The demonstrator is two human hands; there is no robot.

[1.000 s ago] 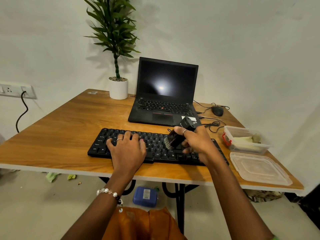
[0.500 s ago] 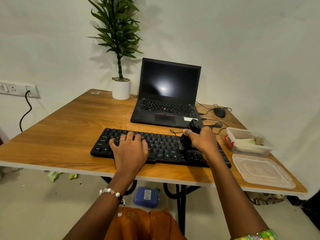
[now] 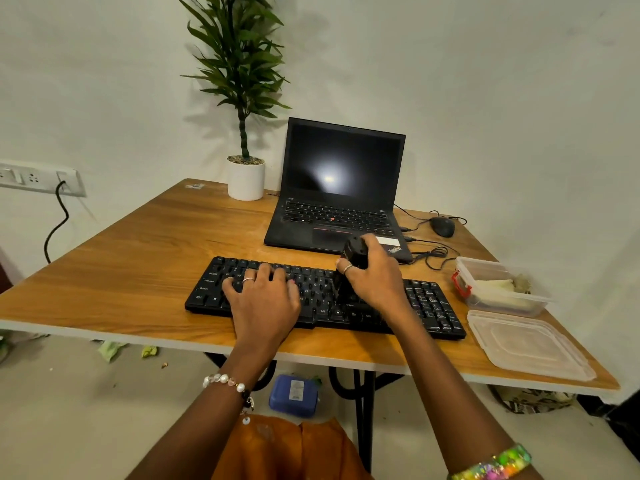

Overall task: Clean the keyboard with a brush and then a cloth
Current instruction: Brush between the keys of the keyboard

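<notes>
A black keyboard point(image 3: 433, 306) lies near the front edge of the wooden table point(image 3: 138, 265). My left hand point(image 3: 263, 299) rests flat on its left half, fingers spread over the keys. My right hand point(image 3: 375, 275) grips a black brush point(image 3: 351, 261) held upright, bristle end down on the keys at the keyboard's middle. The bristles are mostly hidden by the hand. A pale cloth point(image 3: 495, 285) lies in a clear container at the right.
An open black laptop point(image 3: 341, 188) stands behind the keyboard, with a mouse point(image 3: 442, 226) and cables to its right. A potted plant point(image 3: 246, 178) sits at the back. A clear container point(image 3: 502, 289) and its lid point(image 3: 526, 344) lie at the table's right edge.
The brush has gone from tilted, bristles pointing left, to upright with bristles down on the keys. My right hand shifted slightly right. The left hand has stayed on the keyboard.
</notes>
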